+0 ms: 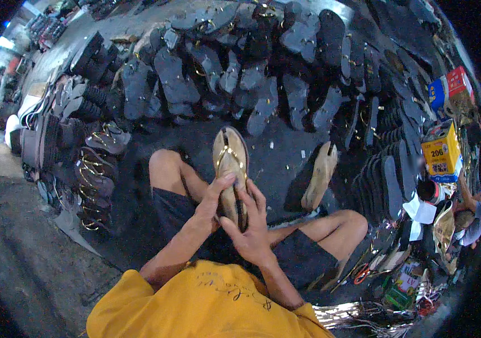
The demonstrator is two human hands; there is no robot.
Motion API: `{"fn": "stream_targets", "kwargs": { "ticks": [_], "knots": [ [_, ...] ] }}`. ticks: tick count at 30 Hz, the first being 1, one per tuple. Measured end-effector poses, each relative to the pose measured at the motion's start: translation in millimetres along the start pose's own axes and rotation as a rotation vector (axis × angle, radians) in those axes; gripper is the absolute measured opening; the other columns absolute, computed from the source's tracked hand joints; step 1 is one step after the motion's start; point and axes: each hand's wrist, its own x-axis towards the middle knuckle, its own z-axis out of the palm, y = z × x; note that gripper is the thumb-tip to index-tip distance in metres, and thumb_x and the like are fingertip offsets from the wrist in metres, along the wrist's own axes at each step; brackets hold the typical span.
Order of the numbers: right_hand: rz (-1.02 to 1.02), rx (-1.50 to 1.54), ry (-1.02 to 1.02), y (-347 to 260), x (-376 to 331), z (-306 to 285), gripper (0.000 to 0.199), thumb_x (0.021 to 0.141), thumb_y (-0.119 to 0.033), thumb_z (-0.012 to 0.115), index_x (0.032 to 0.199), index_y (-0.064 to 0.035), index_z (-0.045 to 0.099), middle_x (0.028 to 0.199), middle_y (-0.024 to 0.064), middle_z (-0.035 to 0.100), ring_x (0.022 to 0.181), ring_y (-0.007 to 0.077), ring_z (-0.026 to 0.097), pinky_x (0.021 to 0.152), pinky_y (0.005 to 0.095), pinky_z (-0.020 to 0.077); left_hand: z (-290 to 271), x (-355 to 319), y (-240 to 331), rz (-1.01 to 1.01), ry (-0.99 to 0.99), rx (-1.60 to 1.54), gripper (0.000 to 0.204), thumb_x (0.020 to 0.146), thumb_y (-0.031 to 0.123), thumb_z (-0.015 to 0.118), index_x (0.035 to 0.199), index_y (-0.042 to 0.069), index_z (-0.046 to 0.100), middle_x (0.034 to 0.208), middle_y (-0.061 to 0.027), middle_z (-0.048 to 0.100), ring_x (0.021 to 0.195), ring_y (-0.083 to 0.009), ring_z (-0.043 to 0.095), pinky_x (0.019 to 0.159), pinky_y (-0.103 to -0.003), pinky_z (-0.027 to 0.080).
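Between my knees, a thong sandal (240, 141) with gold straps is fitted on a tan foot-shaped last (224, 145), toe pointing away from me. My left hand (211, 204) grips its left side, the thumb lying on top just below the strap. Around the heel half, my right hand (250, 234) is closed from the right, fingers on the upper face and thumb near the heel end. Part of the heel is hidden by my fingers. A second tan last (320, 176), bare of straps and black-slotted at the toe, lies to the right on the dark mat (274, 169).
Dark soles (263, 104) with gold bits spread in an arc beyond my legs. Strapped sandals (96, 180) are stacked at left; upright soles (384, 180) line the right. Farther right are a yellow box (442, 151), orange-handled scissors (361, 274) and a green container (402, 287).
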Motion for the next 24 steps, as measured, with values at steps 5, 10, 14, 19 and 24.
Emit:
{"fn": "stream_targets", "kwargs": {
  "ticks": [5, 10, 14, 19, 24],
  "knots": [
    [0.387, 0.379, -0.031, 99, -54, -1, 0.036, 0.109, -0.031, 0.062, 0.128, -0.0015, 0.068, 0.123, 0.0142, 0.071, 0.114, 0.0229, 0.066, 0.100, 0.0379, 0.0512, -8, -21, -8, -0.030, -0.136, -0.131, 0.069, 0.093, 0.056, 0.073, 0.138, 0.006, 0.061, 0.122, -0.0124, 0.072, 0.106, -0.0252, 0.073, 0.094, -0.041, 0.060],
    [0.681, 0.793, -0.050, 36, -16, -21, 0.040, 0.107, -0.040, 0.064, 0.103, -0.0007, 0.071, 0.088, 0.0006, 0.071, 0.078, 0.0129, 0.064, 0.075, 0.0336, 0.0539, -5, -39, 4, -0.038, -0.119, -0.039, 0.077, 0.090, 0.065, 0.071, 0.138, 0.004, 0.063, 0.121, -0.0144, 0.073, 0.105, -0.0265, 0.073, 0.095, -0.043, 0.059],
    [0.901, 1.285, 0.005, -4, -37, -26, 0.040, 0.101, -0.043, 0.068, 0.111, -0.0048, 0.074, 0.087, -0.0012, 0.070, 0.075, 0.0127, 0.063, 0.069, 0.0326, 0.0528, -23, -45, -16, 0.033, -0.330, -0.339, 0.081, 0.087, 0.062, 0.071, 0.141, 0.002, 0.061, 0.121, -0.0157, 0.074, 0.111, -0.0288, 0.072, 0.097, -0.042, 0.058],
    [1.018, 1.335, -0.170, -24, -31, -55, 0.050, 0.106, -0.046, 0.059, 0.129, -0.0032, 0.067, 0.104, 0.0045, 0.073, 0.088, 0.0161, 0.068, 0.078, 0.0338, 0.0567, 31, -87, 33, 0.120, -0.593, 0.022, 0.121, 0.070, 0.050, 0.089, 0.163, 0.000, 0.030, 0.153, -0.0122, 0.050, 0.139, -0.0237, 0.051, 0.116, -0.037, 0.041],
    [1.153, 1.318, 0.045, -33, -15, -43, 0.050, 0.112, -0.045, 0.052, 0.139, -0.0032, 0.061, 0.121, 0.0078, 0.072, 0.100, 0.0179, 0.070, 0.087, 0.0336, 0.0588, 44, -72, 29, 0.331, -0.486, 0.318, 0.116, 0.074, 0.045, 0.090, 0.159, -0.005, 0.029, 0.151, -0.0170, 0.049, 0.141, -0.0271, 0.048, 0.117, -0.039, 0.039]
  ]
}}
